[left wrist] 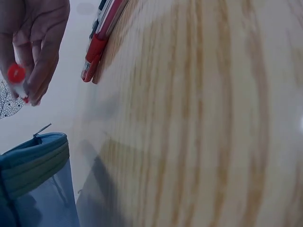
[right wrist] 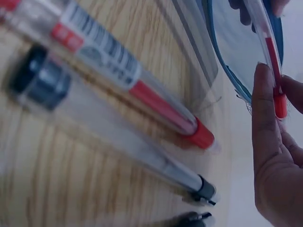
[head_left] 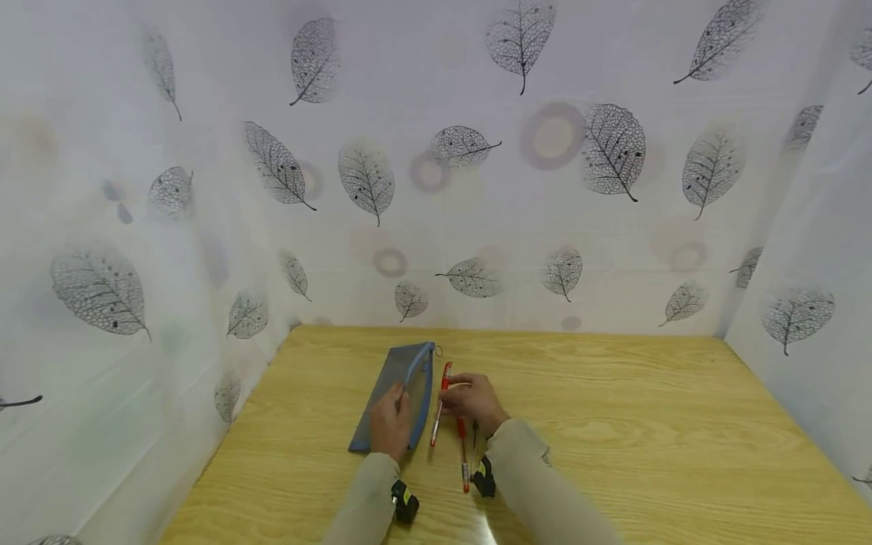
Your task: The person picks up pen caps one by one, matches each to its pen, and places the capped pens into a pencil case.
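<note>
Pen (head_left: 436, 425) sits in right grip (head_left: 479, 401), apparently near its cap (head_left: 446, 373).

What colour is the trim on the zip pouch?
Blue; the trim on the pouch shows best in the head view.

1 clear, red-capped pen (head_left: 437, 421), held slanted beside 1 gaping blue pouch (head_left: 397, 371).
</note>
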